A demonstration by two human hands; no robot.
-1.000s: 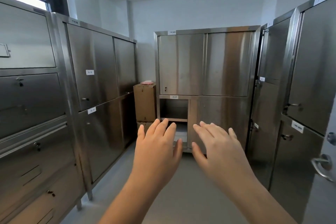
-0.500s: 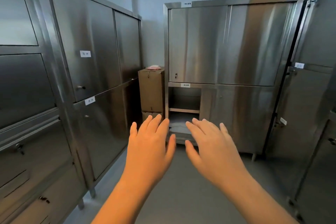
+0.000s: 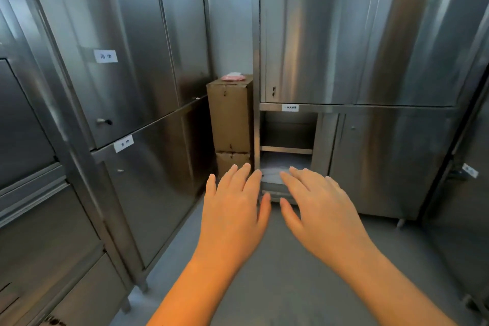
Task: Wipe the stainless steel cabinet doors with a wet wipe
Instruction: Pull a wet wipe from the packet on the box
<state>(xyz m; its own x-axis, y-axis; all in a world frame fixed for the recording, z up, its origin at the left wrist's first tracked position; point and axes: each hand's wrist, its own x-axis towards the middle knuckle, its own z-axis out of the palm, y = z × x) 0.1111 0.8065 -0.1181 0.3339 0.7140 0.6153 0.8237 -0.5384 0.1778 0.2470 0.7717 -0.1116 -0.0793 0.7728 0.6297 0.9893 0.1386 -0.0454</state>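
Steel cabinet doors [image 3: 344, 34] are straight ahead, above and beyond both hands. More doors [image 3: 119, 34] are off to the left of the left hand [image 3: 232, 217]. Left hand and right hand [image 3: 320, 209] are both flat, fingers spread, palms down, holding nothing, side by side and not touching. Open lower compartment [image 3: 287, 135] sits just past the fingertips. Pink pack [image 3: 232, 77] lies on the cardboard box [image 3: 229, 114] beyond the left hand; can't tell what it contains.

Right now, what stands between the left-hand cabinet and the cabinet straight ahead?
Two stacked cardboard boxes stand between the left cabinet and the facing cabinet, with a pink packet lying on the top one. The head view shows this.
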